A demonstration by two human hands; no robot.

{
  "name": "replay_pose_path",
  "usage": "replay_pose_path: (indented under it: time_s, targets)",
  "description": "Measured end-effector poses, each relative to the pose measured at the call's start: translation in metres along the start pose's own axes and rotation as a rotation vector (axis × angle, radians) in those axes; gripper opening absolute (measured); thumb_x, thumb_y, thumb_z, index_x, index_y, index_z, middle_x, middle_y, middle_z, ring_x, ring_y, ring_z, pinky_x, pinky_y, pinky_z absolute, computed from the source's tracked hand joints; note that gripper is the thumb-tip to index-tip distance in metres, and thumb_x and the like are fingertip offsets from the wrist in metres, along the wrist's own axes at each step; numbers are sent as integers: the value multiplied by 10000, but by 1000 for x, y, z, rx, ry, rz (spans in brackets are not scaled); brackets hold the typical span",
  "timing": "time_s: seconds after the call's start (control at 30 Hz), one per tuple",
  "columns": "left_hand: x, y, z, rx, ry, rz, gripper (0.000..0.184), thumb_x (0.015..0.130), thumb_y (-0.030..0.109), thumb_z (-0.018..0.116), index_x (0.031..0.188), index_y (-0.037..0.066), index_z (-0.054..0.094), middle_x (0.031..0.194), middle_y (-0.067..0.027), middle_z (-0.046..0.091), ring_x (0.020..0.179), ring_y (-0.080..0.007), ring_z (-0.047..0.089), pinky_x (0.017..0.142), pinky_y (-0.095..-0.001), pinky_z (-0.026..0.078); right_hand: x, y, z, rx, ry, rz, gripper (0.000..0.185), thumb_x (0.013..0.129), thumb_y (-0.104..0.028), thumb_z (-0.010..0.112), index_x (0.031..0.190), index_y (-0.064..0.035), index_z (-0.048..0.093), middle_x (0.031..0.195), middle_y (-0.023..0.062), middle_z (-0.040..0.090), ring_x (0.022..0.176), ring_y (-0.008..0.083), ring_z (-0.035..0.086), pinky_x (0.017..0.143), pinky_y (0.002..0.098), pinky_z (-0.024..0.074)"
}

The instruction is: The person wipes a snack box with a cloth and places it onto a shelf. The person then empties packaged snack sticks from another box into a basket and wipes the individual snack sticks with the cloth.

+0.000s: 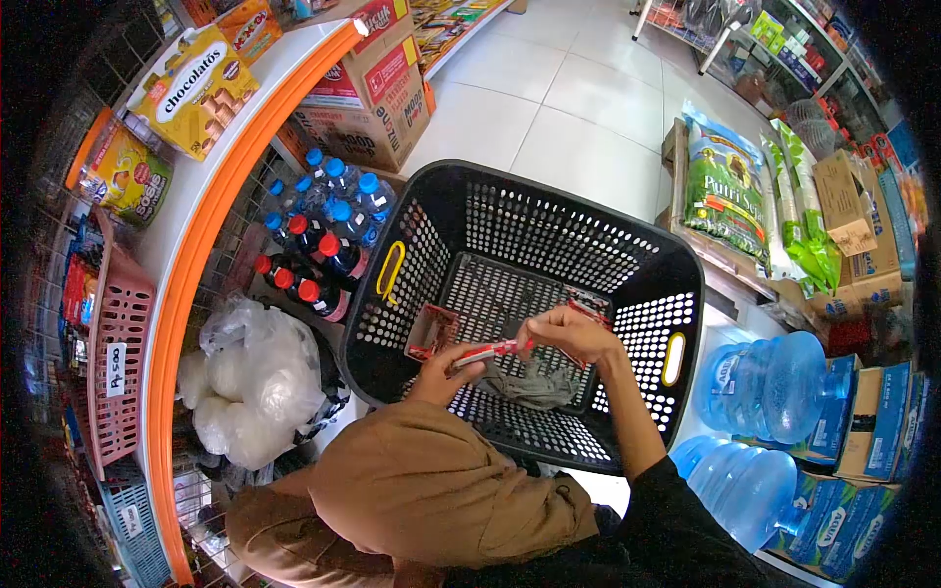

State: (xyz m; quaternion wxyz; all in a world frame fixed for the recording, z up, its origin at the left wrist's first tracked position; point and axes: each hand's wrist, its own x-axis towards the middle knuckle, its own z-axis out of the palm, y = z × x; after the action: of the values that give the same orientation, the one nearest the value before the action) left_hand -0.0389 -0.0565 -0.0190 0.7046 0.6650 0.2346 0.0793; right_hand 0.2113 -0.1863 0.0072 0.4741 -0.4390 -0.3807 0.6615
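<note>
My left hand (443, 376) is closed around one end of a slim red-and-white packet (482, 354), held above a large black perforated basket (470, 181). My right hand (576, 334) is closed at the packet's other end, fingertips pinched against it. Inside the basket, a small open red box (431, 333) stands near my left hand. A crumpled grey plastic bag (534, 388) lies below my hands. Red packs (590, 308) sit behind my right hand, partly hidden by it.
To the left are bottles with blue and red caps (328, 240), a bag of white bundles (257, 387) and an orange-edged shelf (211, 211). Cartons (368, 103) stand behind. At right are large blue water jugs (760, 387) and a rice sack (723, 186).
</note>
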Motion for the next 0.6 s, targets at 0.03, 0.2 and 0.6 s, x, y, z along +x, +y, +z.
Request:
replay_pose_path:
  time_s: [0.03, 0.2, 0.6]
  targets:
    - [1, -4, -3, -16, 8, -72, 377, 950, 207, 656, 1281, 34, 605, 1135, -50, 663, 1023, -119, 601, 881, -277, 486, 3, 2, 2, 105, 86, -13, 448, 1030, -366, 481, 1132, 41, 636, 983, 106, 679, 946, 184, 642, 911, 325, 491]
    - [4, -15, -2, -56, 244, -15, 268, 979, 255, 622, 1138, 43, 667, 841, 9, 663, 700, -47, 523, 643, -228, 429, 34, 58, 5, -100, 614, 64, 499, 997, -393, 543, 1297, 4, 506, 1065, 152, 667, 951, 256, 660, 884, 388, 516]
    - [3, -13, -10, 107, 446, -39, 491, 1043, 465, 415, 874, 54, 625, 650, 7, 435, 588, -122, 405, 594, -297, 353, 52, 173, 20, -1167, 23, 443, 247, 900, -179, 539, 995, 18, 654, 875, 230, 671, 792, 355, 658, 685, 425, 531]
